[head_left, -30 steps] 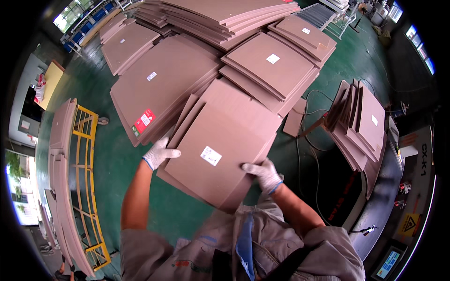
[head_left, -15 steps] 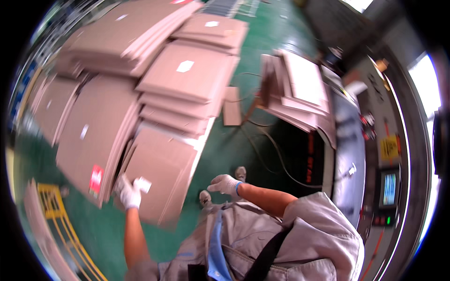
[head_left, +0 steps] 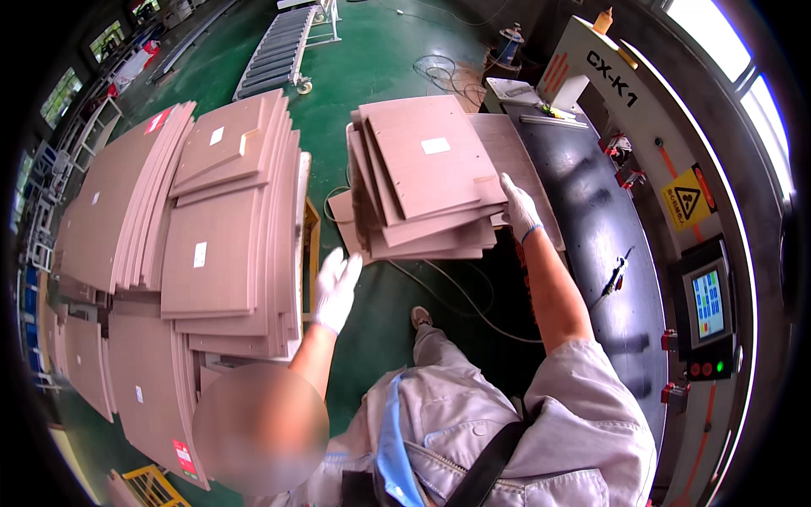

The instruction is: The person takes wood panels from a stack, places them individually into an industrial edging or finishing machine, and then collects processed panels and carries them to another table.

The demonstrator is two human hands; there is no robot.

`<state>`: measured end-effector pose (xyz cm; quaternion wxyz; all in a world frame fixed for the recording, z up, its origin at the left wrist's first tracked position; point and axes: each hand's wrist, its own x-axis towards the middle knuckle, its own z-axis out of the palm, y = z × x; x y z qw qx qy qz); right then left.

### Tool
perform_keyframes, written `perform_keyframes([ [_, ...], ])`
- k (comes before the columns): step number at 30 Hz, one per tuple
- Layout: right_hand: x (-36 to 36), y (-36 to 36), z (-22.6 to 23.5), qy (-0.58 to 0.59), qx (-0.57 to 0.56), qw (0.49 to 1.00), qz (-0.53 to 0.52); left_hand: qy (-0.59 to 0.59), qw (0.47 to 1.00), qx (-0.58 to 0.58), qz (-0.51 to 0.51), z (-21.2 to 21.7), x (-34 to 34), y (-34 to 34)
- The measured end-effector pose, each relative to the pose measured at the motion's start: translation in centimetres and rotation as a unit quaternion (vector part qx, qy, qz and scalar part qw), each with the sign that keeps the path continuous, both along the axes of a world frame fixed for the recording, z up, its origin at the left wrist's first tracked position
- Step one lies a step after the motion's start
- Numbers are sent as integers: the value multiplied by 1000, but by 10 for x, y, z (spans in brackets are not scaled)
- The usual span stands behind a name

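My right hand (head_left: 519, 208), in a white glove, is at the right edge of a stack of flat brown panels (head_left: 422, 182), its fingers stretched along the edge. The upper panels are fanned unevenly, and the top one carries a white label (head_left: 436, 146). My left hand (head_left: 335, 291), also gloved, hovers between that stack and the piles on the left. Its fingers are apart and nothing is in them. A round blur hides what lies beside my left forearm.
Tall piles of brown panels (head_left: 211, 270) fill the left side. On the right runs a machine with a dark bed (head_left: 621, 270) and a control screen (head_left: 708, 302). A roller conveyor (head_left: 274, 52) stands at the back. A cable (head_left: 456, 297) loops across the green floor.
The view has shifted, bringing the panel stack to the middle. My left hand has come away from the left piles. My right hand has reached forward to the stack's right edge.
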<state>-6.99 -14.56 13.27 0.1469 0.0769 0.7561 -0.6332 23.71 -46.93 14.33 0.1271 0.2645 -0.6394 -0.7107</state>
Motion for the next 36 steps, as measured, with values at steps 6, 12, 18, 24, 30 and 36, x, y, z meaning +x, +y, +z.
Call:
perform_keyframes([
  [6,-48,-60,27,-40,-9,978,203,-197,978,-44,54,-25,-190,-31],
  [12,-18,-70,25,68,-10,988,135,-177,976,114,-64,-6,-215,-49],
  [18,27,-65,26,58,7,989,136,-177,972,133,-78,7,-176,-45],
  [24,115,0,28,-119,-125,980,102,-173,966,173,-88,-15,-57,-19],
  [30,119,39,14,-180,52,964,188,-190,967,156,-64,-16,-2,16],
  [36,79,12,-8,-260,-184,939,133,-196,965,171,-41,-13,-6,22],
])
